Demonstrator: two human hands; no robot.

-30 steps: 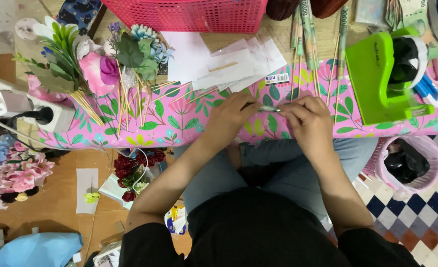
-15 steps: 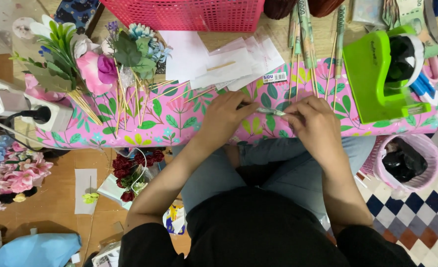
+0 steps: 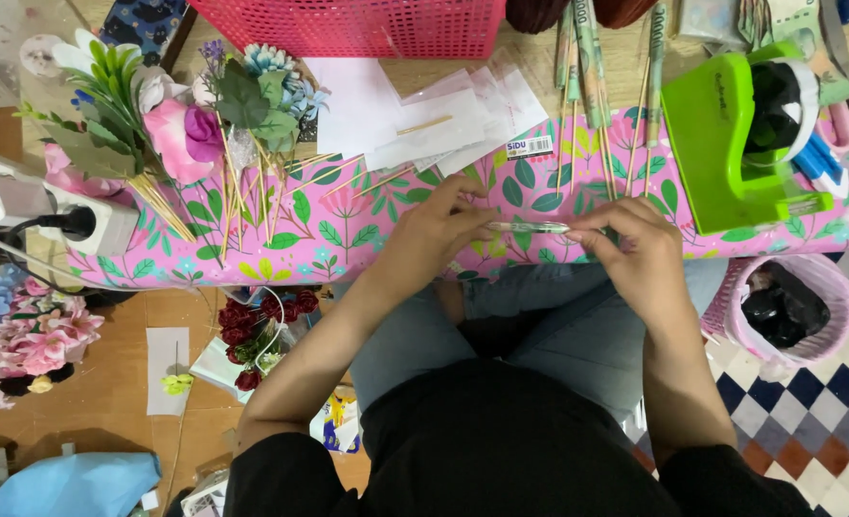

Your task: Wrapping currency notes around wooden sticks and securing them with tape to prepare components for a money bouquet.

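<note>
Clear, thin strip [image 3: 530, 227], perhaps tape, pinched at each end by left hand [image 3: 439, 235] and right hand [image 3: 635, 254] over the floral table [image 3: 348, 239].

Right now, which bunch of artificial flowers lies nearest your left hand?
The dark red rose bunch on the floor beside the left forearm; the pink bunches lie farther from the left hand.

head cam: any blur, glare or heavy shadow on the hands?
Head view: even, soft light, no hard shadows; left hand and right hand sharp; the thin clear strip between them glints slightly; green tape dispenser bright, not blown out; edges bend slightly.
</note>
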